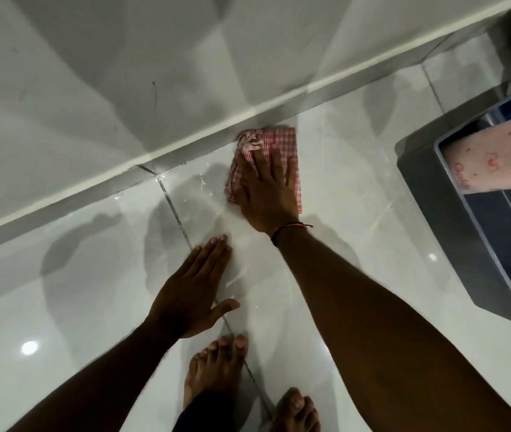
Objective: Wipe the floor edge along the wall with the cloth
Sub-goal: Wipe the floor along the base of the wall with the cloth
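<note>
On my far left the wall (92, 88) runs down to a pale skirting (61, 198), whose lower end leaves the frame. Below it the floor (61, 291) is glossy tile, with glare spots that blur its surface. My left hand (192, 291) lies flat on the tile, fingers straight and together, thumb out, holding nothing. Beneath it I see two bare feet (216, 369), the right one cut off by the bottom edge. Further right, my right hand (271, 194) presses flat on the cloth (279, 141), fingers spread wide, palm covering much of it. The cloth is red-checked, its far corner bunched and touching the skirting. A thread band (291, 227) circles that wrist. At the right edge sits a grey bin (435, 188), partly cropped, holding a pink pack (491, 157); its print is too blurred to read.
</note>
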Available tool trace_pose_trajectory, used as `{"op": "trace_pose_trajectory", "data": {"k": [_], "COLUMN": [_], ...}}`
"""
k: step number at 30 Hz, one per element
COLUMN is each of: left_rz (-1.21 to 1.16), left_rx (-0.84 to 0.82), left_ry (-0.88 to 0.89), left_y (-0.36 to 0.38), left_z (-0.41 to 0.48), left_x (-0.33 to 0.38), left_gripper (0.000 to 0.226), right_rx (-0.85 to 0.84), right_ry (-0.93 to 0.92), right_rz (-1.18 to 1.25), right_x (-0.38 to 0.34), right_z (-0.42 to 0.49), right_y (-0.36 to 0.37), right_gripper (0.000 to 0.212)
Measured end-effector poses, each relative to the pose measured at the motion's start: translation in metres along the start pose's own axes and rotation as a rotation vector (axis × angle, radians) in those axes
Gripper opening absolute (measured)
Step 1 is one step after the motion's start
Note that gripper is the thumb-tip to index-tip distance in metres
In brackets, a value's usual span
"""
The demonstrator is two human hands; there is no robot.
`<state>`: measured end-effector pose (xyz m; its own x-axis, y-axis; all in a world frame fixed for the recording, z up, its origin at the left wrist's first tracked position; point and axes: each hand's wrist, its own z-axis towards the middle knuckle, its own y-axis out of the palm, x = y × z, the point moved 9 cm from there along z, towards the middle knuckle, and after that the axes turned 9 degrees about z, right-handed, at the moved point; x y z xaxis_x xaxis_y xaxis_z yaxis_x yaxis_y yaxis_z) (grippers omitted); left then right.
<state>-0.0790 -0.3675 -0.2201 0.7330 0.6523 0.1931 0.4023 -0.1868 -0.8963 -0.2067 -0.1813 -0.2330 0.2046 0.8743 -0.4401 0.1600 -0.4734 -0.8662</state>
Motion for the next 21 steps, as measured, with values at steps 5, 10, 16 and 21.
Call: {"op": "trace_pose_trajectory", "data": {"k": [5,10,16,21], "left_rz": [-0.010,-0.012,-0.010,-0.009], "left_rx": [-0.005,-0.003,0.037,0.023], "left_ry": [0.004,0.011,0.019,0.016], "left_y": [0.003,0.006,0.003,0.006], "left_z": [-0.006,-0.013,-0.014,-0.014], "left_x": [0.006,0.013,0.015,0.017], "left_gripper": [0.100,0.100,0.101,0.101], "right_rx": [-0.077,-0.134,-0.076,-0.093], "right_ry": [-0.112,-0.290,-0.372,-0.332], "right_rz": [0.016,0.005,-0.089,0.039], "right_x": [-0.063,-0.095,-0.061,-0.099], "right_z": [-0.006,-0.017,-0.008,-0.016], "right_y": [0.031,0.047,0.028,0.044], "right_gripper": [0.076,0.073,0.061,0.059]}}
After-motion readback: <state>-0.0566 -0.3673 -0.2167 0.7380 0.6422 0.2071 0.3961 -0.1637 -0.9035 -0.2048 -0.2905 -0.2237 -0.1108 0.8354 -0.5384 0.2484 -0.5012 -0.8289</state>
